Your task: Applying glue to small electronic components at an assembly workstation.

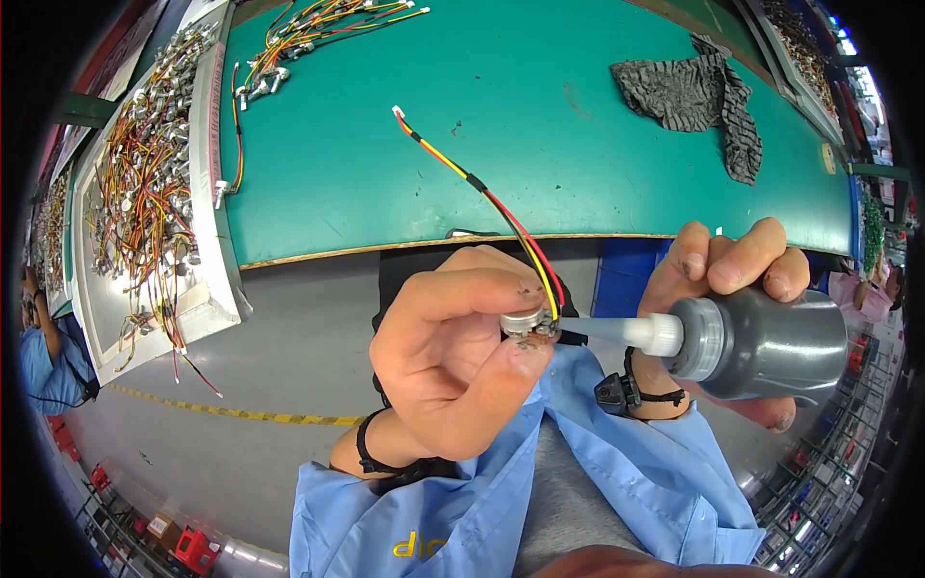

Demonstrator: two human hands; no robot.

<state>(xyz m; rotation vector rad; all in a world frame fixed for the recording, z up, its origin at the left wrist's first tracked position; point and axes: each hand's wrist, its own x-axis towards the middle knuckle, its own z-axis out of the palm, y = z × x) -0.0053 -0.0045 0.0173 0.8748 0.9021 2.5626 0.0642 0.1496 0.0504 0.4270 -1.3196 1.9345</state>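
My left hand pinches a small round metal potentiometer between thumb and fingers. From it a lead of red, yellow and black wires rises to a white connector plug over the table. My right hand is wrapped around a dark squeeze bottle lying sideways. The bottle's pale tapered nozzle points left, its tip at the potentiometer's terminals; whether they touch cannot be made out. Dark smudges mark the fingertips of both hands.
A green table spans the far side. A white-edged tray at left is heaped with wired potentiometers; more wired parts lie on the table's far left. A crumpled dark grey cloth lies at right. Another person's blue sleeve shows far left.
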